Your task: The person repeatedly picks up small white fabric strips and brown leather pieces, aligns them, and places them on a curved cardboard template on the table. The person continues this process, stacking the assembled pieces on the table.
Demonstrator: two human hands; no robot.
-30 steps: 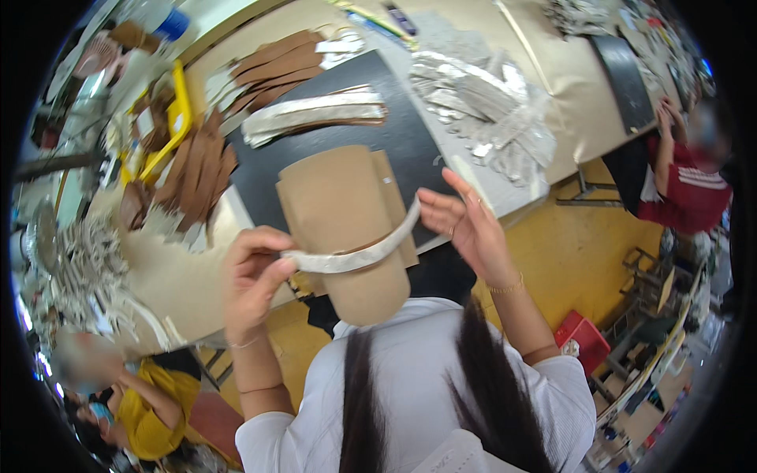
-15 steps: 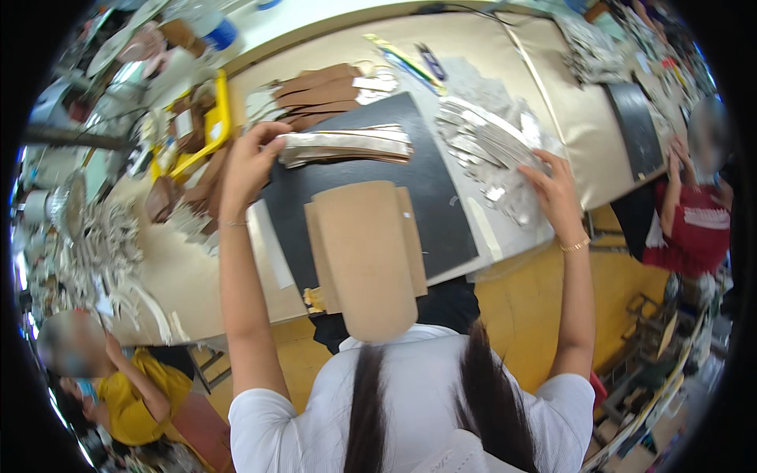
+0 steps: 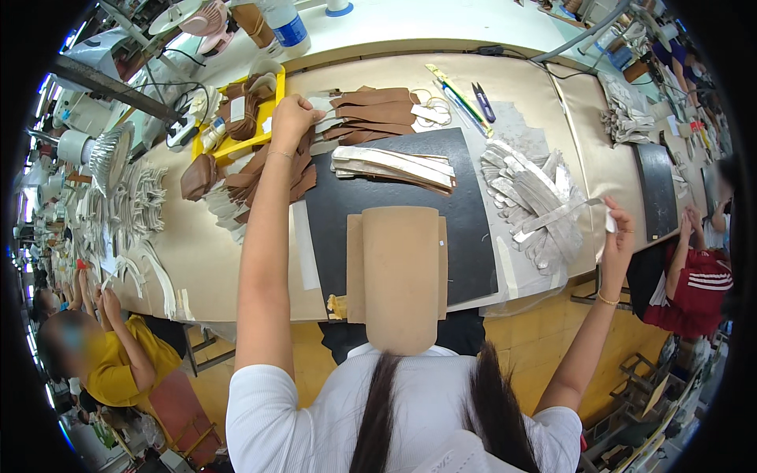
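Two hands are spread wide apart. Left hand [image 3: 293, 120], at eleven o'clock, is closed on brown strips [image 3: 371, 110]. Right hand [image 3: 617, 234], at three o'clock, pinches a silver strip [image 3: 558, 217] above the silver pile [image 3: 530, 189].

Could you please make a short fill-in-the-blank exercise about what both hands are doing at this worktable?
1. The left hand reaches to the stack of ____ leather pieces.
2. The right hand holds the end of a pale ____.
3. A tan board lies on the ____ mat.
4. The tray beside the left hand is ____.

Missing words: brown; strip; black; yellow
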